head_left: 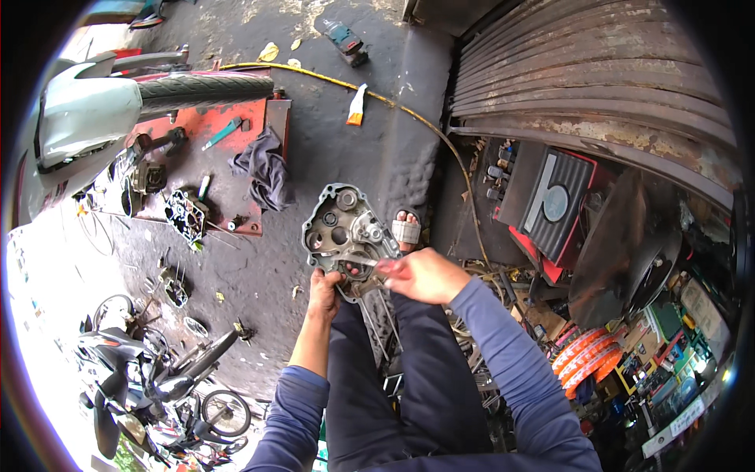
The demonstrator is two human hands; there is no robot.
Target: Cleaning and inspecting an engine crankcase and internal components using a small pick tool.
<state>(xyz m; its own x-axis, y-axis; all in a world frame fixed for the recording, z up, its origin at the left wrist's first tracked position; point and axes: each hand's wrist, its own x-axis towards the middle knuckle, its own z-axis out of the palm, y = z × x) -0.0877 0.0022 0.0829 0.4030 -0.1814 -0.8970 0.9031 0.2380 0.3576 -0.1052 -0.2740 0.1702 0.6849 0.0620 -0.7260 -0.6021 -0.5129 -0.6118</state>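
A grey metal engine crankcase half (pixel 329 214), with round bores and a scalloped rim, is held up in front of my knees. My left hand (pixel 324 293) grips its lower left edge, thumb on the near side. In my right hand (pixel 429 277) is a slim tool with a red handle and a pale metal blade (pixel 360 260). The blade reaches leftward over the lower part of the casing; whether its tip touches the metal I cannot tell. Fingertips show through an opening in the casing below the blade.
To the left, a red metal platform (pixel 250 223) carries a dark rag (pixel 263 169), engine parts and a motorcycle's front wheel (pixel 204 90). A yellow hose (pixel 429 126) curves across the floor past a white-and-orange tube (pixel 357 106) and a power tool (pixel 343 41). Toolboxes and orange coils (pixel 586 358) crowd the right.
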